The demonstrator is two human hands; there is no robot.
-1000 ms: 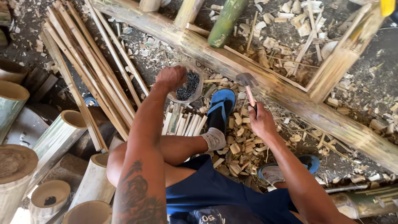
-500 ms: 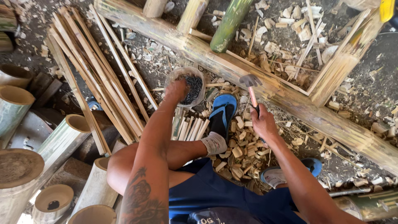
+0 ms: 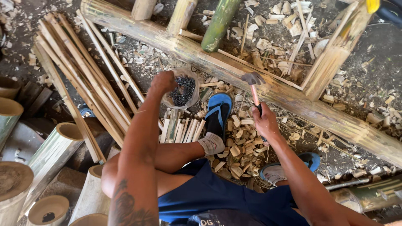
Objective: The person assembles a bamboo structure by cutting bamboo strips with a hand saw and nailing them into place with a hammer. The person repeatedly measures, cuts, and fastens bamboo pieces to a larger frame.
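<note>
While the right hand [image 3: 264,121] grips one hammer [image 3: 253,86] at frame centre, the left hand [image 3: 163,80], fingers curled closed, reaches into one bag of nails [image 3: 183,90] just left, beside two blue sandals [image 3: 218,114].

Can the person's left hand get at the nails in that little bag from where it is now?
Probably yes. The left hand is already at the edge of the open bag of nails, nothing lies between them, and the bag's mouth faces up. The right hand holds the hammer off to the side, out of the way.
</note>
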